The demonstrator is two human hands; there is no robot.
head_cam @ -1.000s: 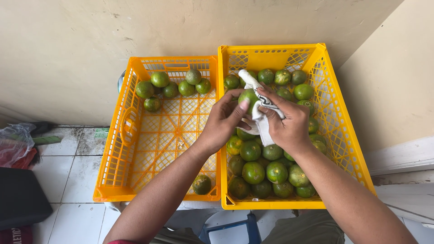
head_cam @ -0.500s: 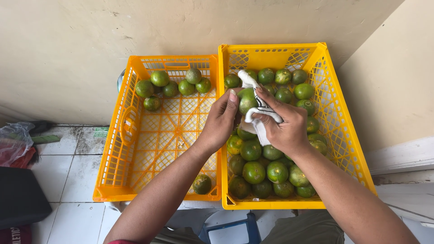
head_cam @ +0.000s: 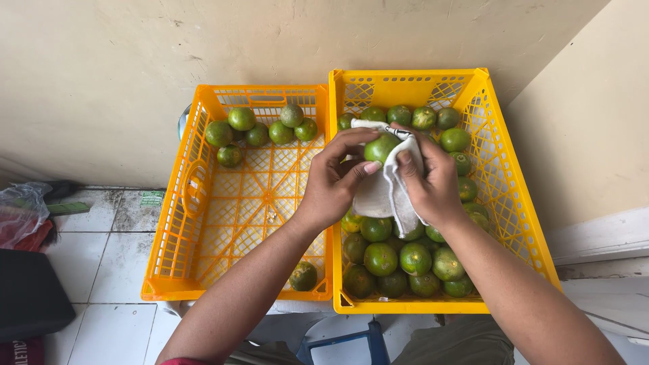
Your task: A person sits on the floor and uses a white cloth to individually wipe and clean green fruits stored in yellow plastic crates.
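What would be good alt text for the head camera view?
A person's left hand and right hand hold a green citrus fruit in a white cloth above the right yellow crate, full of green fruit; the left yellow crate holds a few.

A left yellow crate (head_cam: 196,196) holds a few green fruits at its far end (head_cam: 260,128) and one near its front corner (head_cam: 303,276). It stands against a cream wall (head_cam: 135,61) over a white tiled floor (head_cam: 101,250). A crumpled plastic bag (head_cam: 20,209) lies at the far left, beside a dark object (head_cam: 30,297).
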